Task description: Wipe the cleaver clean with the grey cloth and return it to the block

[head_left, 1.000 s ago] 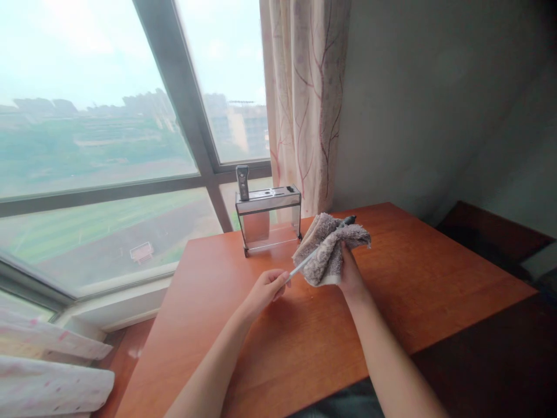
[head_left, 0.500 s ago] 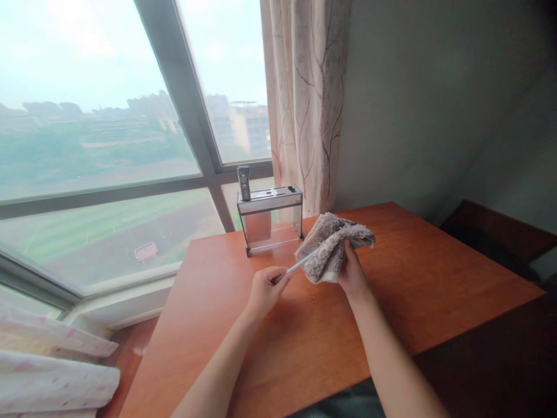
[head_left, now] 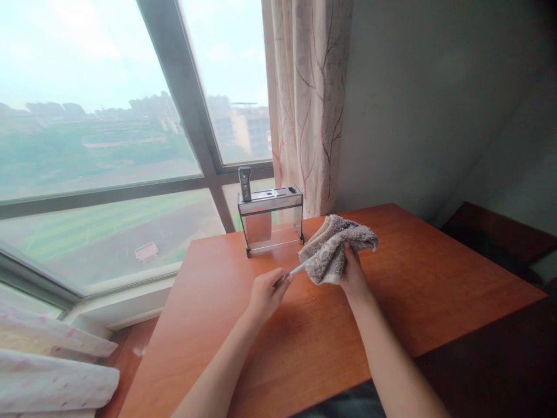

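My left hand (head_left: 268,291) is closed around the handle of a knife (head_left: 300,268), whose thin pale blade points up and to the right. The far end of the blade is hidden in a fluffy grey-brown cloth (head_left: 333,247). My right hand (head_left: 353,273) grips this bunched cloth from below and the right, its thumb showing on top. Both hands are above the table, in front of a clear knife block (head_left: 272,223) with a dark frame. Out of the block's left end rises a dark grey handle (head_left: 245,183).
The reddish-brown wooden table (head_left: 209,325) reaches toward a large window (head_left: 174,191) on the left. A patterned curtain (head_left: 308,104) hangs behind the block, and a grey wall (head_left: 418,116) stands at the right. White curtain fabric (head_left: 56,377) lies at lower left.
The cloth has shifted slightly right along the blade, and a little less of the blade shows. My left hand has moved slightly to the right. The block stays in place.
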